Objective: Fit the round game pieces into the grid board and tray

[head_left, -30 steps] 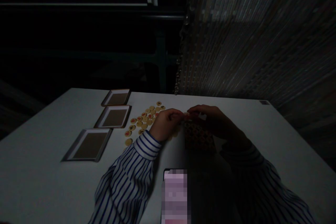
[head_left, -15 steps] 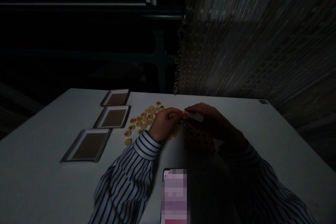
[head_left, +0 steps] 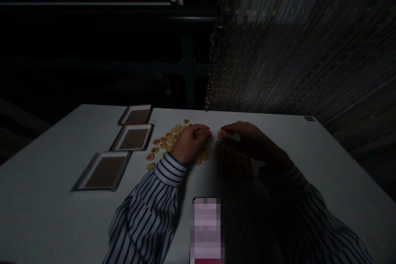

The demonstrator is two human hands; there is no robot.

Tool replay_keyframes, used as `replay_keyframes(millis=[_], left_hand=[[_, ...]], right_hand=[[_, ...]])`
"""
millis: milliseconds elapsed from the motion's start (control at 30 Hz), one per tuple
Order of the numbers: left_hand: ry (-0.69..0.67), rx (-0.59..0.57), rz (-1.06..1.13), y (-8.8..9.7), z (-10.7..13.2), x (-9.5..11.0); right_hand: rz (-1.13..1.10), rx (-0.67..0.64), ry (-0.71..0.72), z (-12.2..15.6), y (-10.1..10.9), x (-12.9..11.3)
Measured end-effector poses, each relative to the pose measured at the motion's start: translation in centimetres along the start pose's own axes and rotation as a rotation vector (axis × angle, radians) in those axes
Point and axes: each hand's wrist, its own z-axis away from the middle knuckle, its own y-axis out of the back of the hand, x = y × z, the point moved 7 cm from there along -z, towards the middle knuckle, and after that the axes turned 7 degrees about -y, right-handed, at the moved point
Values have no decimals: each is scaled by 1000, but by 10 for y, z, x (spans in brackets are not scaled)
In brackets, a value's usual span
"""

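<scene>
Marked disc in right hand, three brown-floored trays

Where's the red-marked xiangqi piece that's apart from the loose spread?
Just right of center in the head view, the red-marked xiangqi piece is held by the right hand, across a gap from the left hand.

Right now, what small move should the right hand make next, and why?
I'd probably have the right hand ease its red-marked disc toward the dark ringed block: it seems to pinch the disc at the edge, which shows just past the block's far left corner, while the left hand is apart from the disc.
</scene>
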Motion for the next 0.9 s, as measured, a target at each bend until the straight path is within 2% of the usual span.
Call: replay_keyframes(millis=[167, 333, 500, 667, 900], left_hand=[[-26, 13, -116, 8, -1, -1], [-102, 16, -348, 11, -2, -2], [-127, -20, -397, 9, -2, -2], [-127, -82, -422, 6, -1, -4], [-151, -114, -497, 4, -1, -6]], right_hand=[[46, -94, -21, 2, -10, 8], [98, -220, -33, 5, -27, 18], [193, -358, -36, 7, -43, 19], [233, -382, -57, 10, -54, 21], [258, -395, 2, 13, -63, 17]])
